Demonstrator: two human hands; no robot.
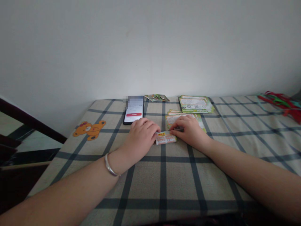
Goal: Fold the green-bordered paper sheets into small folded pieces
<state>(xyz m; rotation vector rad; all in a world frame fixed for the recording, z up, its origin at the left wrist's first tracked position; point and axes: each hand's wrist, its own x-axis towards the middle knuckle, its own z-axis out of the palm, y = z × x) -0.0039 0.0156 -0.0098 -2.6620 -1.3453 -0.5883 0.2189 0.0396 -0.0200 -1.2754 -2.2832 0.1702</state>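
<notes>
A small flat piece with white, orange and yellow print [166, 139], a packet or folded paper, lies between my hands over the tablecloth. My left hand [144, 133], a silver bangle at its wrist, pinches the left edge. The right edge is gripped by my right hand [189, 128], its fingers curled. Just behind my right hand, and partly covered by it, is a spread of green-edged printed leaflets [171, 119]. A phone [133, 116] with a lit screen lies beyond my left hand.
Another stack of green-edged leaflets [196, 105] sits near the wall, with a crumpled green packet [157, 97] to its left. An orange bear picture [89, 130] is on the checked tablecloth [176, 182]. Red and green cords [282, 105] lie at the far right.
</notes>
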